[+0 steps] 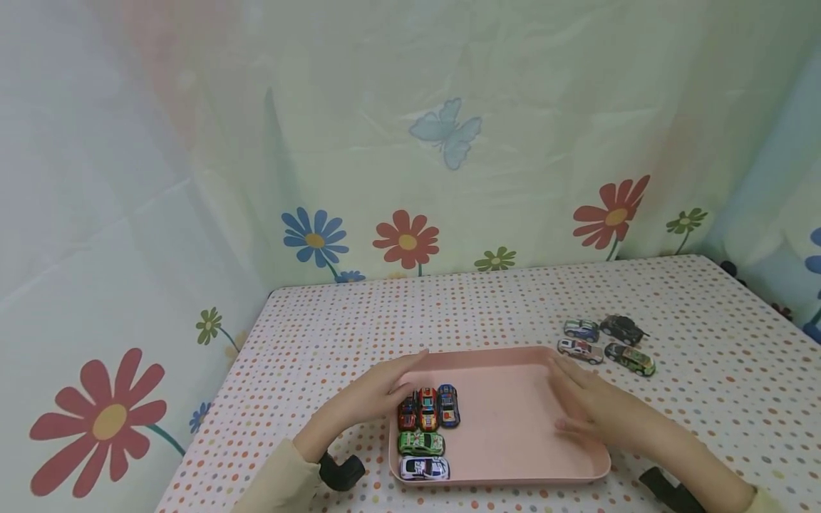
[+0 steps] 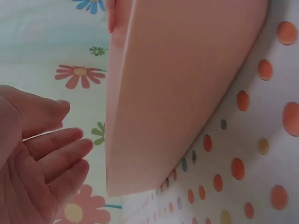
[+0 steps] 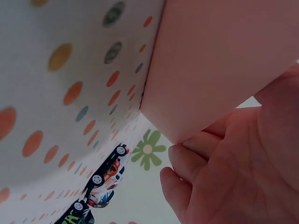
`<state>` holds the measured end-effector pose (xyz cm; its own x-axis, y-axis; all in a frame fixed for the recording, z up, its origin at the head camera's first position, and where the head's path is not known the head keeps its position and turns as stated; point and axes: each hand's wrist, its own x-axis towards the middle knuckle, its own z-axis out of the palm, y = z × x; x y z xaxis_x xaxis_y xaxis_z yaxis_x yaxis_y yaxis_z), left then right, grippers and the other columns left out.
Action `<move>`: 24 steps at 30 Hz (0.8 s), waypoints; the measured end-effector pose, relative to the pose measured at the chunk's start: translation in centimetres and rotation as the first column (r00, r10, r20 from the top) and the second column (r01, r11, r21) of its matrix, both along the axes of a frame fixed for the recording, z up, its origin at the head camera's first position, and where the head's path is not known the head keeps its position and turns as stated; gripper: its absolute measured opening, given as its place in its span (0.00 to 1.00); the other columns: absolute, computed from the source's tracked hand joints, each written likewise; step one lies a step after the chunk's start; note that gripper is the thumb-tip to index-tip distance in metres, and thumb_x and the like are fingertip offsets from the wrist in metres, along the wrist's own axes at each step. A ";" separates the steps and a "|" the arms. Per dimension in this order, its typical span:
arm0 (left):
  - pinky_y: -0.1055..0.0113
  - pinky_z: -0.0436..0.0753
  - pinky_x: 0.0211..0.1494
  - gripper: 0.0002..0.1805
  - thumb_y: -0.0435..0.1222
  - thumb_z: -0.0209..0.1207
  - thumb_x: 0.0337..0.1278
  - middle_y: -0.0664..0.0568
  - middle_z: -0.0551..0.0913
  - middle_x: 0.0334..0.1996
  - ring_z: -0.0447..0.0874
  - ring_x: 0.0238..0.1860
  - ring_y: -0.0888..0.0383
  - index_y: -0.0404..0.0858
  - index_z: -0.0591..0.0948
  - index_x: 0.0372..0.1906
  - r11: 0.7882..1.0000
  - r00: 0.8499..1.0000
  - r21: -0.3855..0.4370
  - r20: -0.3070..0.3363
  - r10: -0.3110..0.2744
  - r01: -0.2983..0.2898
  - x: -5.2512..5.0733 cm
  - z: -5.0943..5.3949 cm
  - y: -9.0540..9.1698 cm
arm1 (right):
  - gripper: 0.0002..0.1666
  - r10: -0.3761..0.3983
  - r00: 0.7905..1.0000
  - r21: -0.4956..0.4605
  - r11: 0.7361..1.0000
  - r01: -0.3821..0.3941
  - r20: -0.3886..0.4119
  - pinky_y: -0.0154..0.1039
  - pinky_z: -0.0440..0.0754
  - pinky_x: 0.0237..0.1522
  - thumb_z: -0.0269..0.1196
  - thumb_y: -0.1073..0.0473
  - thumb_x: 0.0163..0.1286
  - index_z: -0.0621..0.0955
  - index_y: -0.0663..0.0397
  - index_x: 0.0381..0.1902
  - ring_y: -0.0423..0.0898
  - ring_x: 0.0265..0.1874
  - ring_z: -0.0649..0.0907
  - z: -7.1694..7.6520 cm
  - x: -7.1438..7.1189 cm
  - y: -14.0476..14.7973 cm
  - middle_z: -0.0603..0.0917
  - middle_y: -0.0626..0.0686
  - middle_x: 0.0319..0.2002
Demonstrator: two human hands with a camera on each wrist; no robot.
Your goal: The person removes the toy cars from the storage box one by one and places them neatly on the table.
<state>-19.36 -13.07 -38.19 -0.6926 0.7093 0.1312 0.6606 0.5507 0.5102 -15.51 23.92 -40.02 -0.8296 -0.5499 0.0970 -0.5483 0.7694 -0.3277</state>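
Observation:
A pink tray (image 1: 500,479) lies on the dotted table; its left part holds several toy cars, among them a green car (image 1: 421,443) and a white car (image 1: 425,468). My left hand (image 1: 378,388) is over the tray's left rim, fingers loosely extended; in the left wrist view the hand (image 2: 46,154) shows beside the tray wall (image 2: 173,84), holding nothing. At the right rim is my right hand (image 1: 586,406), fingers extended. In the right wrist view, fingers of the hand (image 3: 224,158) lie against the top edge of the tray wall (image 3: 210,60).
Behind the tray's right corner stand several more cars: a blue one (image 1: 581,329), a black one (image 1: 623,330), a white one (image 1: 580,350) and a green one (image 1: 631,359). A flowered cloth (image 1: 513,178) hangs behind the table (image 1: 308,342).

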 end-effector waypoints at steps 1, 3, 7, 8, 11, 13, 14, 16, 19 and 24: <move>0.61 0.61 0.67 0.27 0.31 0.49 0.68 0.45 0.63 0.67 0.59 0.67 0.51 0.33 0.60 0.70 1.000 1.000 0.005 0.005 -0.010 0.010 -0.1 0.1 0.1 | 0.50 0.001 1.000 0.008 1.000 -0.001 -0.005 0.67 0.59 0.57 0.60 0.40 0.61 0.59 0.72 0.67 0.71 0.61 0.60 0.0 0.0 0.0 0.54 0.73 0.66; 0.62 0.63 0.66 0.26 0.31 0.49 0.68 0.44 0.65 0.66 0.61 0.66 0.51 0.33 0.63 0.68 0.999 1.000 0.012 0.010 -0.030 0.030 -0.2 0.2 0.3 | 0.50 0.003 1.000 0.014 1.000 -0.003 -0.007 0.67 0.59 0.57 0.60 0.40 0.62 0.60 0.71 0.67 0.70 0.62 0.60 -0.1 0.0 0.1 0.55 0.72 0.67; 0.64 0.69 0.62 0.23 0.30 0.50 0.67 0.46 0.70 0.62 0.68 0.62 0.53 0.34 0.67 0.66 0.999 0.999 -0.036 0.022 -0.036 0.037 -0.4 0.2 0.5 | 0.48 0.014 1.000 0.017 1.000 -0.014 -0.011 0.65 0.60 0.58 0.59 0.41 0.63 0.60 0.72 0.67 0.69 0.62 0.60 -0.3 0.1 0.2 0.54 0.72 0.67; 0.65 0.71 0.60 0.22 0.30 0.50 0.67 0.46 0.72 0.60 0.70 0.60 0.55 0.34 0.69 0.65 0.998 0.999 -0.062 0.024 -0.033 0.034 -0.5 0.2 0.6 | 0.48 0.010 1.000 0.010 1.000 -0.010 -0.003 0.64 0.60 0.58 0.59 0.41 0.64 0.60 0.71 0.67 0.69 0.63 0.59 -0.3 0.1 0.3 0.54 0.71 0.67; 0.69 0.75 0.54 0.20 0.29 0.50 0.67 0.47 0.76 0.57 0.75 0.54 0.58 0.33 0.72 0.62 0.990 0.999 -0.134 0.030 -0.032 0.036 -0.6 0.2 0.9 | 0.46 0.007 0.999 -0.024 1.000 -0.006 0.048 0.64 0.62 0.58 0.57 0.41 0.66 0.57 0.67 0.69 0.68 0.64 0.58 -0.3 0.2 0.6 0.52 0.70 0.68; 0.73 0.76 0.49 0.19 0.29 0.50 0.67 0.46 0.76 0.56 0.77 0.49 0.61 0.32 0.73 0.61 0.985 0.998 -0.164 0.033 -0.044 0.049 -0.7 0.3 1.0 | 0.44 0.016 0.995 -0.066 0.998 -0.009 0.102 0.64 0.63 0.57 0.55 0.42 0.68 0.56 0.64 0.71 0.68 0.64 0.57 -0.4 0.2 0.9 0.49 0.69 0.70; 0.74 0.76 0.46 0.19 0.29 0.50 0.67 0.47 0.77 0.56 0.78 0.46 0.62 0.32 0.73 0.61 0.983 0.998 -0.174 0.038 -0.047 0.052 -0.8 0.3 1.1 | 0.43 0.021 0.991 -0.091 0.996 -0.009 0.136 0.65 0.62 0.57 0.54 0.43 0.70 0.55 0.62 0.71 0.68 0.64 0.55 -0.3 0.1 1.1 0.48 0.68 0.70; 0.74 0.75 0.45 0.19 0.28 0.50 0.67 0.47 0.77 0.56 0.77 0.46 0.63 0.32 0.73 0.61 0.980 0.998 -0.193 0.041 -0.048 0.055 -0.8 0.4 1.2 | 0.39 0.064 0.980 -0.144 0.989 -0.036 0.190 0.66 0.60 0.56 0.51 0.46 0.72 0.54 0.61 0.72 0.69 0.65 0.53 -0.3 0.0 1.4 0.45 0.67 0.71; 0.73 0.75 0.51 0.19 0.25 0.51 0.65 0.48 0.77 0.55 0.76 0.51 0.61 0.33 0.74 0.60 0.973 0.998 -0.228 0.048 -0.028 0.038 -0.9 0.5 1.2 | 0.32 0.128 0.956 -0.226 0.972 -0.068 0.264 0.51 0.58 0.64 0.46 0.52 0.76 0.54 0.57 0.73 0.55 0.69 0.46 -0.4 -0.3 2.0 0.41 0.63 0.72; 0.70 0.74 0.55 0.19 0.23 0.53 0.61 0.49 0.78 0.53 0.74 0.55 0.58 0.33 0.77 0.57 0.956 0.999 -0.293 0.042 -0.001 0.013 -0.8 0.8 1.3 | 0.29 0.244 0.905 -0.366 0.924 -0.109 0.349 0.16 0.44 0.54 0.40 0.59 0.78 0.52 0.57 0.73 0.23 0.64 0.38 -0.7 -1.0 2.9 0.37 0.63 0.72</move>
<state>-20.18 -11.78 -37.38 -0.6878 0.7173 -0.1113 0.6471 0.6754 0.3538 -16.46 26.77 -40.68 -0.7307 -0.6826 -0.0047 -0.4447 0.4813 -0.7554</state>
